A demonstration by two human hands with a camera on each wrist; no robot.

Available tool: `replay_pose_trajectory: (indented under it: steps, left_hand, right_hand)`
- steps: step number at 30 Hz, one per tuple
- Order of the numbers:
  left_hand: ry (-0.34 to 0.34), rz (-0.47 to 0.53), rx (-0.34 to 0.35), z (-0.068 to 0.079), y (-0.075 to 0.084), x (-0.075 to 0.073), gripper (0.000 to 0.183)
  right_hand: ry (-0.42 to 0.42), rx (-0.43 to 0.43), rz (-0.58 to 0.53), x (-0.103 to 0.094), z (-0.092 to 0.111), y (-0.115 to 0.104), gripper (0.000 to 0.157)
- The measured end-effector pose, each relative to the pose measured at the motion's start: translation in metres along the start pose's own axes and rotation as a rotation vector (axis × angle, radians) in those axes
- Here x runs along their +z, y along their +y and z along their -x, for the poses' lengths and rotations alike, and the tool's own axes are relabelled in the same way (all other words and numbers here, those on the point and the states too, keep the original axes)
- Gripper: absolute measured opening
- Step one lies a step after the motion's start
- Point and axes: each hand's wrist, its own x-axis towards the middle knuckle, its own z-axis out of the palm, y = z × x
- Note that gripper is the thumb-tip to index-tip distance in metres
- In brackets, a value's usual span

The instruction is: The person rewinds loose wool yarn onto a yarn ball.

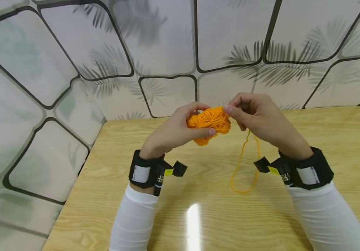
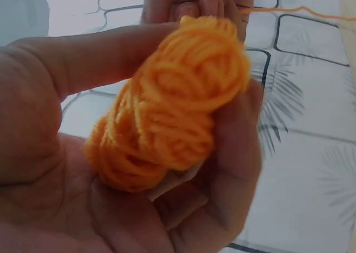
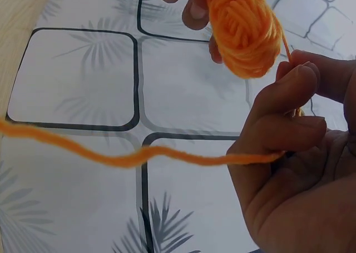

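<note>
An orange ball of yarn is held above the table in my left hand, its thumb across the near side and its fingers curled behind. In the left wrist view the yarn ball looks lumpy, with strands wound in several directions. Close on its right side, my right hand pinches the yarn strand between thumb and forefinger. From the ball the strand runs taut to those fingertips in the right wrist view. A loose length of yarn leaves the curled fingers of the right hand and hangs in a loop.
A light wood-grain table lies under both hands. Behind it and on the left stands a wall covering with dark outlines and leaf prints. Each wrist wears a black strap with a small camera.
</note>
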Motion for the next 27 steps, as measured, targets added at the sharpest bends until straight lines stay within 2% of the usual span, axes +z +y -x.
replay_pose_trajectory:
  steps: [3, 5, 10, 14, 17, 21, 27]
  left_hand:
    - [0.029, 0.115, -0.036, 0.001, -0.003, -0.005, 0.054]
    - [0.035, 0.169, -0.036, 0.002, -0.004, -0.008, 0.055]
    - [-0.007, 0.259, 0.031, 0.000, -0.005, -0.012, 0.046]
    - [-0.063, 0.346, 0.028, -0.001, -0.004, -0.012, 0.042]
    - [-0.071, 0.317, 0.033, -0.001, -0.003, -0.012, 0.043]
    - [-0.029, 0.191, 0.091, -0.001, -0.004, -0.015, 0.046]
    - [-0.045, 0.168, 0.153, 0.000, -0.006, -0.019, 0.053]
  right_hand:
    - [0.006, 0.011, -0.018, -0.002, 0.000, 0.001, 0.021]
    - [0.011, 0.011, -0.035, -0.002, 0.000, 0.001, 0.021]
    - [0.012, -0.012, -0.069, -0.003, -0.001, 0.002, 0.022]
    - [0.022, -0.016, -0.067, -0.004, 0.000, 0.002, 0.023]
    - [0.028, -0.017, -0.061, -0.005, 0.000, 0.001, 0.022]
    - [0.037, -0.025, -0.064, -0.006, 0.000, 0.000, 0.021]
    - [0.036, -0.022, -0.060, -0.007, 0.001, 0.001, 0.020]
